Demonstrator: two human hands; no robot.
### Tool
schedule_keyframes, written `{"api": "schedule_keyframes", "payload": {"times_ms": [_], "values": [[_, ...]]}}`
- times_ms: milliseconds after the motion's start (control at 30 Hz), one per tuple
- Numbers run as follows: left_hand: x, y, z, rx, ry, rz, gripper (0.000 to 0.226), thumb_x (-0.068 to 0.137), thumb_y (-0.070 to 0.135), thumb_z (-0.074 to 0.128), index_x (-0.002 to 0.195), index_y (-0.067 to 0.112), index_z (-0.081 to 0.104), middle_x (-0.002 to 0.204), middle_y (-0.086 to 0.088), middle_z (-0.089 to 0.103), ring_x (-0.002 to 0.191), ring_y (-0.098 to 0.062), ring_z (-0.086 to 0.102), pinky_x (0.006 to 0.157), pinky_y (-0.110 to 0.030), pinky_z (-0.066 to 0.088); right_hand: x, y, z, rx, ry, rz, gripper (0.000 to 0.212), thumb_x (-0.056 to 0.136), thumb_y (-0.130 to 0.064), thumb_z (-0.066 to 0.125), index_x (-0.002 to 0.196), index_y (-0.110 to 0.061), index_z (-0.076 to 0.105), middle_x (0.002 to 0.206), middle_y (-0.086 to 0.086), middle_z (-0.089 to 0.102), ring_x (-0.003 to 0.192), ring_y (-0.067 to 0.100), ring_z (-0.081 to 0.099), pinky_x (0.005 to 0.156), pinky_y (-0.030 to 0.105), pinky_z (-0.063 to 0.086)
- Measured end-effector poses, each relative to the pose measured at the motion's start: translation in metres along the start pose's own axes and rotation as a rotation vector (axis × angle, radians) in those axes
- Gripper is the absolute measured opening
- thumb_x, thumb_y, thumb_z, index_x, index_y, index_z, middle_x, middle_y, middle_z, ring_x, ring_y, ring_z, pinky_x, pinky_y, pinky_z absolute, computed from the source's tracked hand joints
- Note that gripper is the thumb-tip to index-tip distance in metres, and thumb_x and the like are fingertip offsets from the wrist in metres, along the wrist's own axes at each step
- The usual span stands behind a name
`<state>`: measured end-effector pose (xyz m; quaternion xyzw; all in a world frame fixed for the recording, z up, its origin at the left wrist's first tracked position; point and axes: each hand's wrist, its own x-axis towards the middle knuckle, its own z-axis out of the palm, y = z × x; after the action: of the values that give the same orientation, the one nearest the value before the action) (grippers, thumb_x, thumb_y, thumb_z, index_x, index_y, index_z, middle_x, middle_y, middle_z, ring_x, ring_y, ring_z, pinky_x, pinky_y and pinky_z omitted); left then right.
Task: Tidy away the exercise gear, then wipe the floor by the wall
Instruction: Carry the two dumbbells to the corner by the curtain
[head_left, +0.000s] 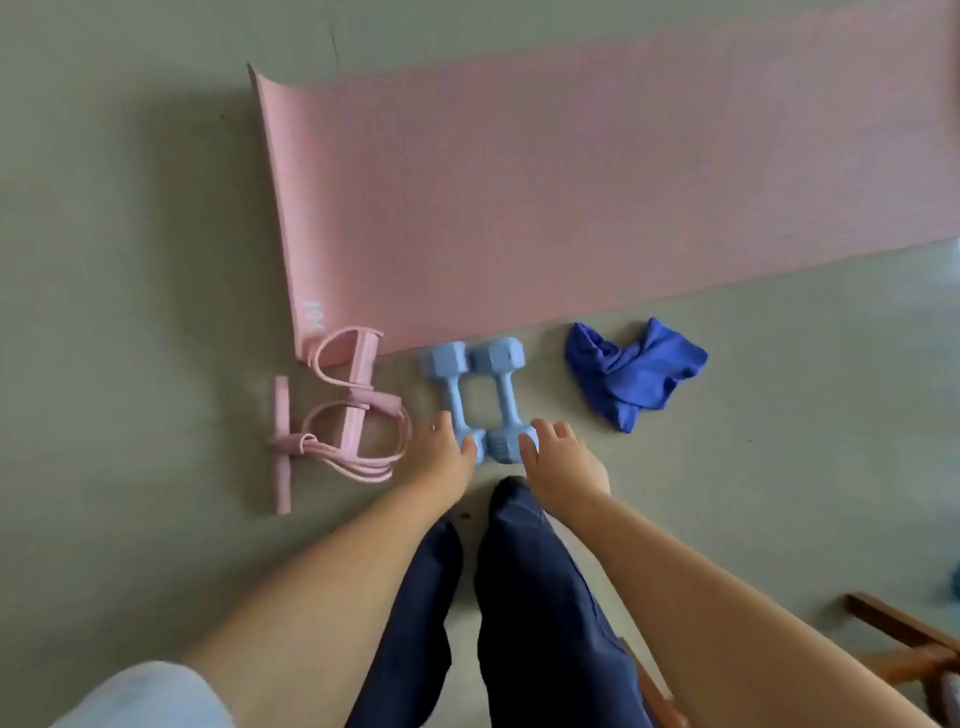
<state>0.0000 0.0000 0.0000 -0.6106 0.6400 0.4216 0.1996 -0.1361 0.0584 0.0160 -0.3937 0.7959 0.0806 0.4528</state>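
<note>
Two bare hands reach down to a pair of light-blue dumbbells lying side by side on the grey floor at centre frame. The left hand and right hand each touch a near end — whether either grip has closed cannot be told. A pink mat lies unrolled at 12 o'clock, a pink pull-band exerciser at 9 o'clock, a crumpled blue cloth at 3 o'clock

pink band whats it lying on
The pink band lies mostly on bare floor; its top loop overlaps the mat corner. What lies beneath that corner is covered.
</note>
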Motion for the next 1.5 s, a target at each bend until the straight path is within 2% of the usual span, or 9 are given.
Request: {"api": "schedule_keyframes", "payload": {"times_ms": [200,333,433,533,600,667,867,1267,1500], "values": [[0.152,-0.022,0.093,-0.166,0.073,-0.277,0.052,0.094,0.027,0.048,0.136,0.0,0.035,0.14,-0.019,0.041,0.131,-0.033,0.034,0.102,-0.037,0.028,0.163,0.037,0.089,0.017,0.036,0.06,0.045,0.101,-0.036,0.032,0.139,-0.01,0.033,0.138,0.012,0.039,0.128,0.028,0.037,0.094,0.041,0.039],[0.239,-0.047,0.137,-0.536,0.03,-0.387,0.054,0.088,0.03,0.06,0.131,0.002,0.041,0.131,-0.015,0.052,0.117,-0.032,0.053,0.092,-0.037,0.042,0.252,0.044,0.139,0.244,0.058,0.091,0.053,0.097,-0.034,0.044,0.14,-0.008,0.03,0.135,0.014,0.042,0.126,0.032,0.041,0.096,0.042,0.038],[0.285,-0.074,0.16,-0.893,-0.06,-0.417,0.045,0.081,0.031,0.07,0.115,0.005,0.054,0.105,-0.013,0.065,0.089,-0.027,0.064,0.074,-0.032,0.049,0.298,0.049,0.16,0.54,0.017,0.209,0.026,0.09,-0.024,0.054,0.111,-0.009,0.05,0.105,0.012,0.061,0.092,0.031,0.06,0.075,0.037,0.043],[0.299,-0.088,0.172,-1.064,-0.161,-0.411,0.027,0.079,0.026,0.071,0.094,0.005,0.061,0.07,-0.009,0.063,0.06,-0.022,0.06,0.06,-0.028,0.047,0.318,0.058,0.165,0.794,-0.057,0.244,0.014,0.086,-0.017,0.061,0.078,-0.01,0.053,0.067,0.007,0.06,0.052,0.022,0.056,0.057,0.032,0.046],[0.296,-0.083,0.173,-1.114,-0.152,-0.435,0.016,0.079,0.017,0.066,0.071,0.008,0.057,0.054,-0.007,0.055,0.045,-0.021,0.051,0.051,-0.026,0.043,0.318,0.061,0.162,0.832,-0.081,0.263,0.02,0.084,-0.013,0.059,0.067,-0.009,0.05,0.057,0.007,0.053,0.044,0.021,0.047,0.05,0.028,0.04],[0.286,-0.075,0.169,-1.11,-0.043,-0.464,0.024,0.079,0.011,0.06,0.057,0.01,0.049,0.048,-0.006,0.046,0.037,-0.019,0.042,0.043,-0.022,0.037,0.309,0.061,0.156,0.831,-0.054,0.295,0.021,0.081,-0.012,0.056,0.062,-0.009,0.048,0.055,0.008,0.05,0.043,0.021,0.043,0.048,0.026,0.037],[0.201,-0.049,0.109,-0.95,0.043,-0.467,0.028,0.079,0.012,0.054,0.052,0.01,0.044,0.033,0.0,0.043,0.037,-0.02,0.04,0.049,-0.027,0.036,0.216,0.057,0.091,0.863,-0.028,0.339,0.017,0.08,-0.011,0.056,0.066,-0.01,0.046,0.054,0.007,0.046,0.043,0.019,0.039,0.045,0.025,0.034],[-0.102,0.053,-0.073,-0.722,-0.144,-0.371,0.019,0.077,0.008,0.053,0.06,0.008,0.045,0.044,-0.007,0.042,0.035,-0.021,0.036,0.043,-0.024,0.032,-0.099,0.017,-0.095,0.948,-0.03,0.416,0.017,0.074,-0.014,0.057,0.062,-0.01,0.046,0.049,0.006,0.046,0.041,0.02,0.039,0.05,0.028,0.035],[-0.222,0.09,-0.142,-0.569,-0.197,-0.217,0.02,0.077,0.008,0.053,0.059,0.009,0.044,0.047,-0.007,0.041,0.036,-0.019,0.035,0.042,-0.023,0.031,-0.234,0.011,-0.145,1.105,0.078,0.419,0.016,0.078,-0.01,0.055,0.067,-0.01,0.043,0.052,0.007,0.042,0.038,0.018,0.035,0.043,0.021,0.03]]}}
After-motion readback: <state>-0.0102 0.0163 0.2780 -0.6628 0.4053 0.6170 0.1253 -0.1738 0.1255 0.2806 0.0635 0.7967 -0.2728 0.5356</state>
